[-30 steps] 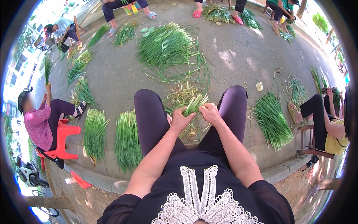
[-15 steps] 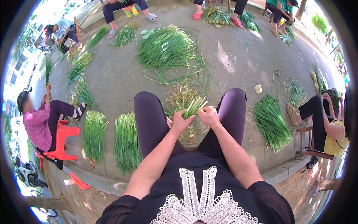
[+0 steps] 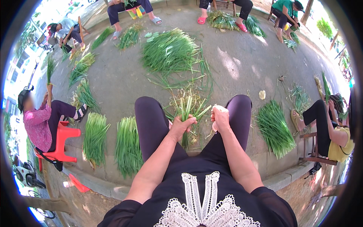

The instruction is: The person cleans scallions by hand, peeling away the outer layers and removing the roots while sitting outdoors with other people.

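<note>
Between my knees, my left hand (image 3: 180,128) is closed around a small bunch of chives (image 3: 186,106). Its pale stem ends point up and away from me, fanned apart, and green leaves hang below the fist. Just to the right, apart from the bunch, my right hand (image 3: 221,118) is closed with its fingers curled in. Whatever it may pinch is too small to make out. Beneath the hands lies a scatter of straw-coloured trimmings (image 3: 194,93) on the pavement. Beyond it spreads a large loose heap of chives (image 3: 170,51).
Two neat chive piles, an outer one (image 3: 95,138) and an inner one (image 3: 128,145), lie left of my legs; another pile (image 3: 276,128) lies right. A person on a red stool (image 3: 64,142) sits at left, another on a wooden stool (image 3: 315,149) at right. Several people sit farther off.
My right hand has come away from the bunch and moved slightly right. The bunch in my left hand now stands more upright, its stems fanned out.
</note>
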